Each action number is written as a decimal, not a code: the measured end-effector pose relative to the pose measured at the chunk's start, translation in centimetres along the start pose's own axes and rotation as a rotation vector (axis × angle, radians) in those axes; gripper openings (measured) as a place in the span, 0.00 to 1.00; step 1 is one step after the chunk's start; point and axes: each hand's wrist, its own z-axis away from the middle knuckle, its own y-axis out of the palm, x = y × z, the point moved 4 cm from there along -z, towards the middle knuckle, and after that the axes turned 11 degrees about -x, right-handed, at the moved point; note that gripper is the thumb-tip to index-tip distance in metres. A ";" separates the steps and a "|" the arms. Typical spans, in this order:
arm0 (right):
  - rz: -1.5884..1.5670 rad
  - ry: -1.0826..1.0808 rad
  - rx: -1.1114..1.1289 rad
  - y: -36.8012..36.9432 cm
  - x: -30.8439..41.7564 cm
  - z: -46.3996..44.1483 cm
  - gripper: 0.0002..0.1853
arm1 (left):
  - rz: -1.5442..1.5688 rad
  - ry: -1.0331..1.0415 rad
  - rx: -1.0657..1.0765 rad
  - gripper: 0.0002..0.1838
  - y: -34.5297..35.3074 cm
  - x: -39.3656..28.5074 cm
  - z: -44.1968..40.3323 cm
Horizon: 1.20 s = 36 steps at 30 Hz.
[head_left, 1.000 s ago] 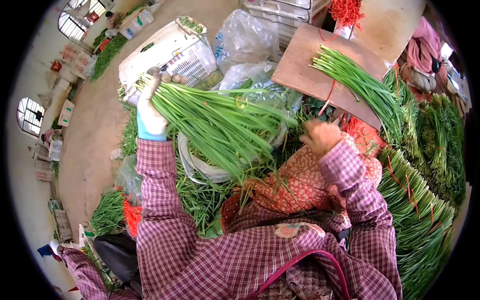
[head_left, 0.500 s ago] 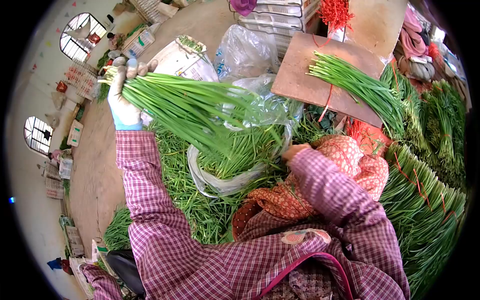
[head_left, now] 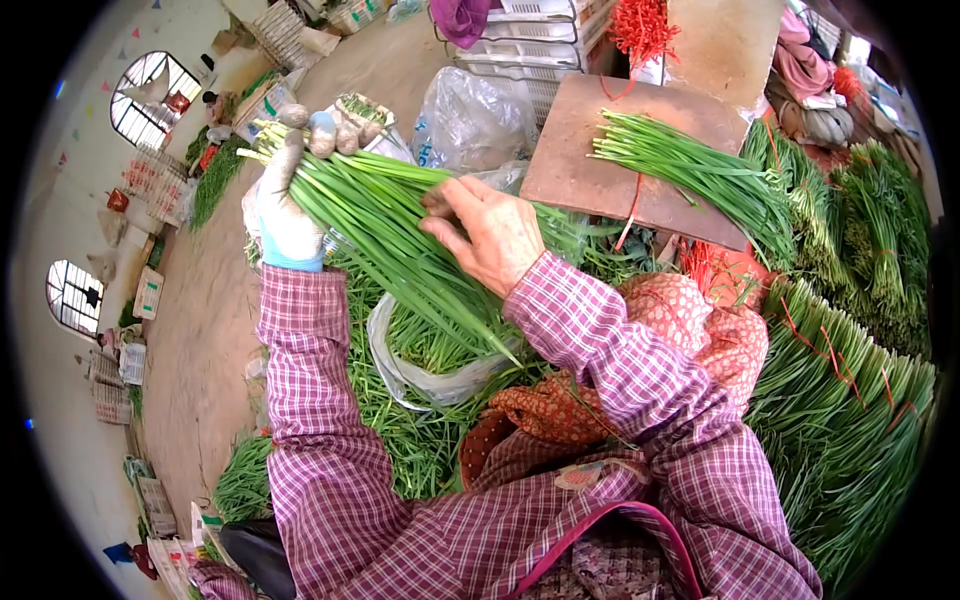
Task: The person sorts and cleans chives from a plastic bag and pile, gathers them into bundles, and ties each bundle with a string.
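Note:
My left hand [head_left: 300, 185], in a dirty white and blue glove, is closed around the pale stem end of a bunch of garlic chives [head_left: 380, 225], held up at the left. The green leaves hang down to the right. My bare right hand [head_left: 490, 225] is at the bunch's upper right side, fingers bent and thumb drawn in on some of the leaves; its fingertips are partly hidden. Below the bunch, a clear plastic bag [head_left: 395, 375] with its rim rolled open holds more chives. Another bunch of chives [head_left: 690, 170] lies on a brown board [head_left: 560, 170].
Red ties [head_left: 640, 35] hang behind the board. Tied chive bundles [head_left: 840, 430] are stacked at my right. Loose greens [head_left: 420, 460] surround the bag. A crumpled plastic bag [head_left: 475, 115] and white crates [head_left: 540, 60] stand ahead. Bare floor [head_left: 205, 330] runs along the left.
My right hand has risen from beside my lap to the leaves of the bunch. My left hand, still holding the chives, has shifted slightly right.

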 end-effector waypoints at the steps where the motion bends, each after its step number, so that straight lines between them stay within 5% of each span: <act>1: 0.000 -0.002 -0.002 0.0 -0.2 0.3 0.08 | 0.002 -0.013 0.032 0.07 0.3 0.1 0.1; 6: 0.000 0.024 0.128 -1.7 -2.0 2.2 0.08 | -0.224 0.068 0.047 0.06 2.7 -0.3 0.7; 8: 0.345 0.113 0.566 -1.5 -3.9 4.8 0.09 | -0.948 0.304 -0.075 0.06 6.8 -0.8 2.6; 10: 0.510 0.088 0.873 -2.1 -7.5 8.8 0.11 | -1.295 0.477 0.164 0.06 8.1 1.4 3.2; 14: 0.351 0.242 0.525 -6.9 -7.3 5.9 0.15 | -1.963 0.907 0.459 0.11 9.5 8.1 5.4; 16: 0.106 0.154 0.281 -7.8 -8.3 5.8 0.29 | -1.898 0.869 0.529 0.11 10.0 10.4 5.9; 17: -0.548 0.452 0.180 -7.6 -8.0 6.4 0.33 | -1.850 0.815 0.525 0.13 10.3 11.3 6.1; 18: -0.560 0.437 0.182 -7.4 -8.0 6.5 0.34 | -1.813 0.808 0.525 0.13 10.9 11.9 6.3; 21: -0.269 0.257 0.235 -6.8 -10.2 8.7 0.38 | -1.681 0.828 0.451 0.10 12.0 13.7 7.3; 25: -0.015 0.167 0.303 -9.9 -10.7 8.6 0.22 | -1.595 0.649 0.422 0.05 12.8 16.1 9.8; 28: 0.194 0.460 0.169 -16.4 -9.3 6.0 0.14 | -1.662 0.343 0.825 0.08 14.7 21.9 13.3; 31: 0.135 0.439 0.251 -18.5 -8.3 6.5 0.08 | -1.575 0.188 1.171 0.08 17.0 26.5 18.8; 33: 0.110 0.411 0.367 -17.2 -5.5 7.0 0.06 | -1.466 0.172 1.189 0.10 18.1 28.3 21.7; 34: 0.141 0.605 0.485 -16.9 -4.9 7.6 0.06 | -1.466 0.220 1.230 0.12 18.5 29.6 23.1; 36: 0.156 0.287 0.494 -16.1 -4.8 9.0 0.08 | -1.427 0.181 1.194 0.14 19.0 31.5 24.8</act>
